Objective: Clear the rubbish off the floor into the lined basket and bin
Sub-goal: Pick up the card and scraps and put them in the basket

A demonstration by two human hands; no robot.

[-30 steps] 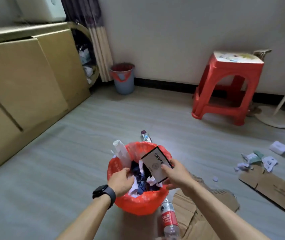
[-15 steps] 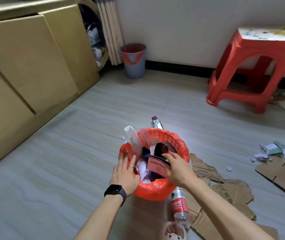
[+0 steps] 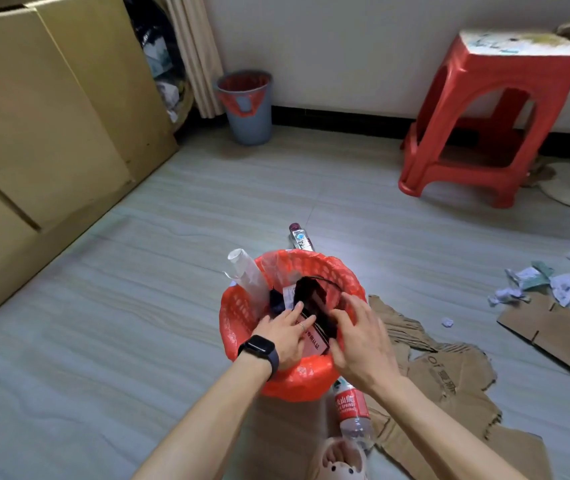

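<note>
Packing step: straight-fingered left hand [image 3: 281, 336] presses flat black carton [image 3: 314, 337] into red-lined basket [image 3: 238, 308], right hand [image 3: 361, 341] spread, empty; next, probably grasping the red-labelled plastic bottle [image 3: 348, 406].

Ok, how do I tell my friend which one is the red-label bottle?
Find the red-lined basket in the middle of the floor. On its near side, by the torn cardboard, lies a clear bottle. Its label is red, while the other bottle, behind the basket, has a purple cap.

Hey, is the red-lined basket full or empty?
Full: rubbish is heaped to the rim of the basket, and a clear tube sticks out above it.
</note>
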